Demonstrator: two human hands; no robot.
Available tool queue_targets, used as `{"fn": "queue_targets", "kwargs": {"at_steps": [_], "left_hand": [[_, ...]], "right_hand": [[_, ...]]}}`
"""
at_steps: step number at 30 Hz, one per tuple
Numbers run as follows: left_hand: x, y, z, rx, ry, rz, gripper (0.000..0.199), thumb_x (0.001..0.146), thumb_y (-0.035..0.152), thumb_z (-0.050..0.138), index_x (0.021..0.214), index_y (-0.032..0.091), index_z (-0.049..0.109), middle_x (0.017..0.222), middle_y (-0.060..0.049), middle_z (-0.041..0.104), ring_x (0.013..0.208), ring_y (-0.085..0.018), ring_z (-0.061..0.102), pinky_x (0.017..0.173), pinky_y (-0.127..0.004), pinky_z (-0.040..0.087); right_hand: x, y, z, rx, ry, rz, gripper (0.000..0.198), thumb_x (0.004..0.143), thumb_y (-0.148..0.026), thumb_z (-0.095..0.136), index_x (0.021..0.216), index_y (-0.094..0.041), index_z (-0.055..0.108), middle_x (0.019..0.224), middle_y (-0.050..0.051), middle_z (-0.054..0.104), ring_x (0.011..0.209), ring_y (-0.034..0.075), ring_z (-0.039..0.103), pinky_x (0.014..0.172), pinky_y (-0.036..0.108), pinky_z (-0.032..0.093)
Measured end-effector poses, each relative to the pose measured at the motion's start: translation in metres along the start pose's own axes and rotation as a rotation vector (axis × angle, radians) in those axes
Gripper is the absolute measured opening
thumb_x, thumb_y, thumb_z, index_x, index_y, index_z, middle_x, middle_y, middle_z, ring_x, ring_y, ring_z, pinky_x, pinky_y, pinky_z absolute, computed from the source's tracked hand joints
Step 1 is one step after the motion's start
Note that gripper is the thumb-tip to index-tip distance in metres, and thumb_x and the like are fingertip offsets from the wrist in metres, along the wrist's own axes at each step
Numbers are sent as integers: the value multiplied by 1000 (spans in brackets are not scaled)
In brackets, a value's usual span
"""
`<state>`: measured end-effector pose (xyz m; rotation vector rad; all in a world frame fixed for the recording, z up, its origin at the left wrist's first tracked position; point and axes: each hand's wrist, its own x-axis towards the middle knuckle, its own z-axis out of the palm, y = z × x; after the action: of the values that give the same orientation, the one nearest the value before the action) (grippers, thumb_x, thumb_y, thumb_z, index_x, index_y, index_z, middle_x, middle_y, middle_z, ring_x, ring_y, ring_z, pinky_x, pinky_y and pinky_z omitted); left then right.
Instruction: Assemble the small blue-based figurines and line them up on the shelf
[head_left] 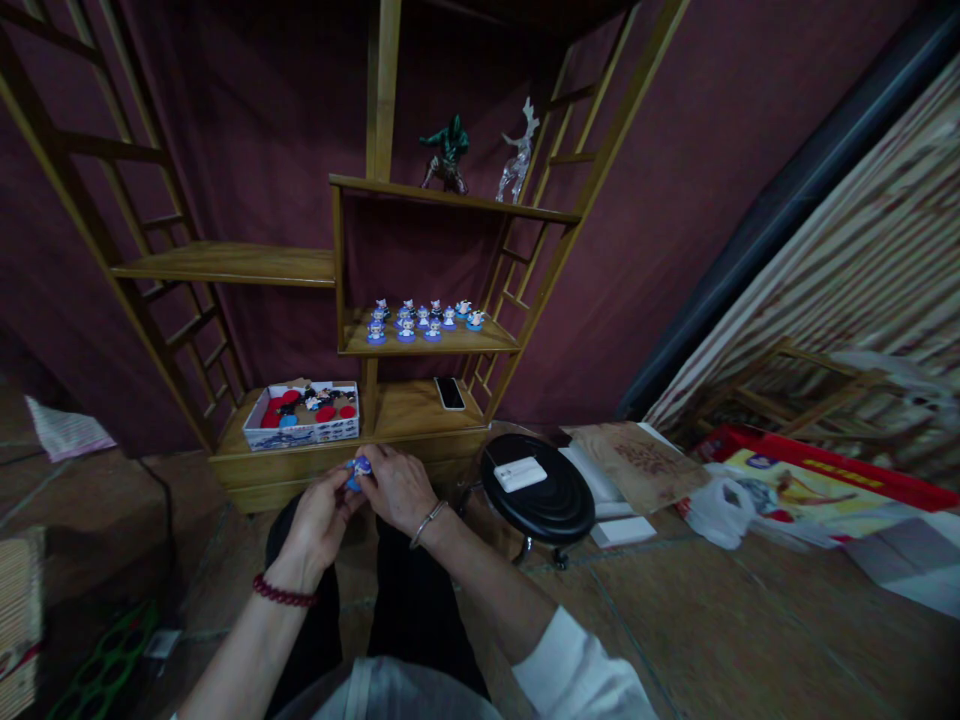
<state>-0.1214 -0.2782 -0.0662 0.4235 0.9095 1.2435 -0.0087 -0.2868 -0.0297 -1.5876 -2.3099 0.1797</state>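
Observation:
Between my two hands, in front of the low shelf, is a small purple and blue figurine (361,467). My left hand (321,515) grips its lower blue part from the left, fingers closed. From the right, my right hand (399,487) pinches it near the purple top, its fingertips partly hidden. Beyond them, several similar figurines (406,329) with purple and blue bases stand in rows on the middle shelf board. An open white box (302,433) on the lowest board holds red discs, a blue disc and small dark and white parts.
A phone (449,393) lies on the lowest board. To the right stands a round black stool (555,500) with a white packet (520,474) on it. Cardboard (637,460), a plastic bag (718,508) and a red box (810,480) are on the floor. Two statues (448,155) stand above.

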Motion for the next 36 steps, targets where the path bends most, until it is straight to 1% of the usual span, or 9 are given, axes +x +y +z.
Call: {"fn": "queue_targets", "kwargs": {"at_steps": [5,10,15,19,24,29,33,36], "left_hand": [[-1,-1,4,-6,29,-26,16,73,2,46,73,9,60,67,-4,62,57,-10,58,57,-22,50],[-4,-3,9,19,52,-43,18,74,2,44,73,10,60,65,-3,62,54,-9,58,56,-22,49],[1,-4,10,41,25,-39,17,75,3,45,72,9,60,64,-3,61,53,-9,57,54,-21,48],[6,-5,7,16,-2,-23,17,75,3,45,74,9,61,68,-5,62,56,-9,58,56,-21,49],[4,-1,10,3,33,-21,18,74,0,44,72,9,60,69,-4,63,59,-10,59,58,-22,50],[7,5,14,-24,62,-31,18,74,1,44,70,9,59,70,-6,63,60,-11,59,60,-23,51],[15,8,9,-31,63,-24,17,75,1,43,71,8,58,70,-7,62,60,-12,59,60,-25,52],[20,12,6,-30,80,-18,17,76,2,43,72,8,58,70,-7,62,61,-12,60,61,-26,53]], "right_hand": [[-2,2,0,-7,2,27,19,84,-27,41,102,-23,46,97,3,59,91,16,55,76,26,37],[-6,6,-1,-33,-5,32,20,83,-25,42,103,-23,46,96,3,59,90,16,56,75,25,38],[-2,9,1,-30,8,30,20,84,-26,41,103,-23,45,95,3,59,89,16,56,74,26,38],[1,10,2,-19,4,30,20,84,-26,41,103,-23,45,96,3,59,89,16,56,73,26,38],[3,11,2,13,-11,22,21,84,-26,41,104,-23,45,97,3,58,90,16,55,74,25,38],[11,15,4,46,10,-9,21,84,-26,41,104,-23,45,98,3,57,89,15,55,74,26,39],[22,17,7,74,-1,-33,22,84,-26,41,105,-22,46,104,4,54,89,15,54,74,26,40],[30,17,9,77,-15,-62,23,84,-25,41,107,-22,46,103,3,54,90,15,54,75,26,40]]}}
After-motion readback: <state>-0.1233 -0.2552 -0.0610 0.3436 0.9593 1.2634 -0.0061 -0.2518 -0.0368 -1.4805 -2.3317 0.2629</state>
